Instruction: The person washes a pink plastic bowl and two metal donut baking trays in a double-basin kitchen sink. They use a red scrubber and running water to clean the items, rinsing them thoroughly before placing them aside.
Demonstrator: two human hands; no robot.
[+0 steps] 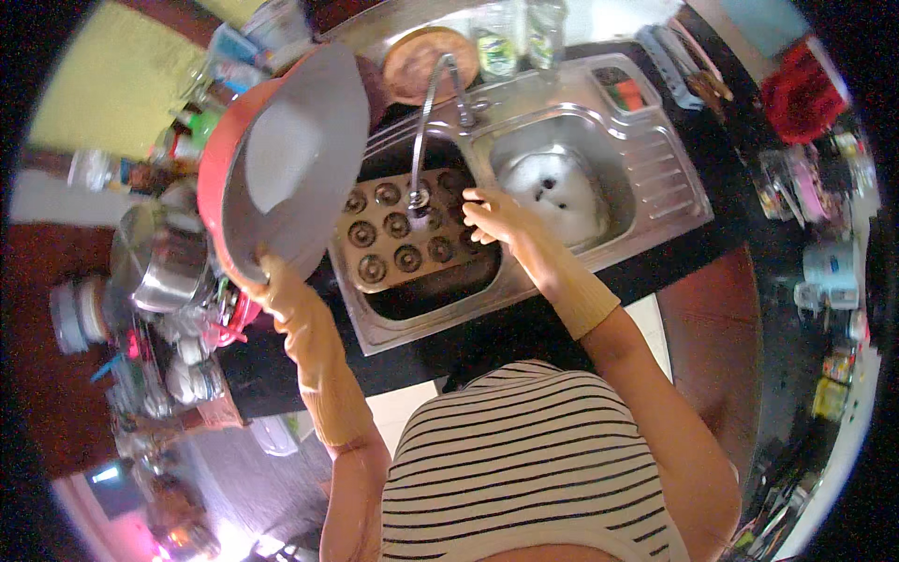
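My left hand (281,288), in a tan knitted-cuff glove, grips the lower rim of a large round pan (309,140). The pan is red outside and grey inside, and it is tilted up on its side at the left of the sink. Over the divider between the two basins, my right hand (495,219) wears a matching glove; it holds nothing, its fingers loosely apart. A ring-mould baking tin (383,253) lies in the left basin (449,298), partly under the faucet spout (419,200). In the right basin (618,190) there is a whitish, foamy-looking patch (551,183) with dark spots.
Behind the faucet leans a round brown board or tray (414,60), beside dish-soap bottles (497,53). A drainboard (667,161) lies right of the basins. Steel pots (172,267) and other kitchenware crowd the left counter. Knives (702,81) lie at the back right, near a red cloth (804,91).
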